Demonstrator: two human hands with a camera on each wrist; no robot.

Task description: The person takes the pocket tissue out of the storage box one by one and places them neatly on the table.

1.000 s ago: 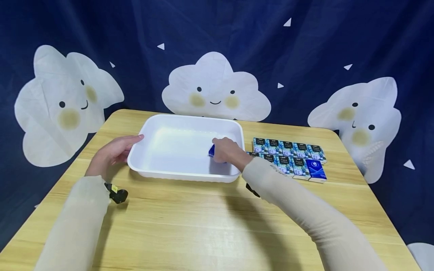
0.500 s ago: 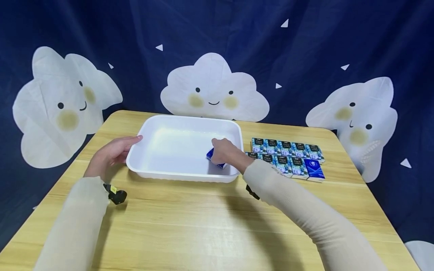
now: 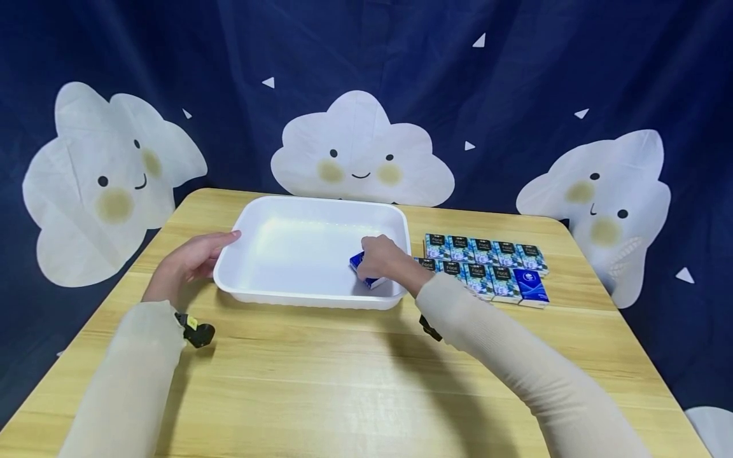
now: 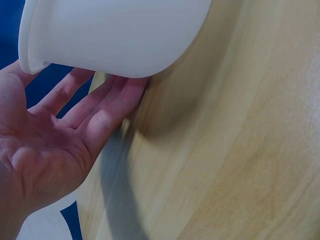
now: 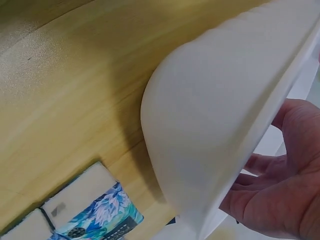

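Observation:
A white rectangular plastic tray stands towards the back of the wooden table. My left hand holds its left side, thumb at the rim and the other fingers reaching under to the outer wall, as the left wrist view shows. Inside the tray's right part, my right hand grips a small blue tissue pack from above, close over the floor. The palm hides the pack's middle. In the right wrist view, the tray wall covers the pack and the fingertips.
Right of the tray lie two rows of tissue packs: a back row with floral wrappers and a front row ending in a plain blue pack. My right sleeve crosses the table. A blue cloud-print curtain hangs behind.
The blue tissue pack in my right hand has turned and come down inside the tray, so more of it shows beneath the hand. My left hand stays at the rim.

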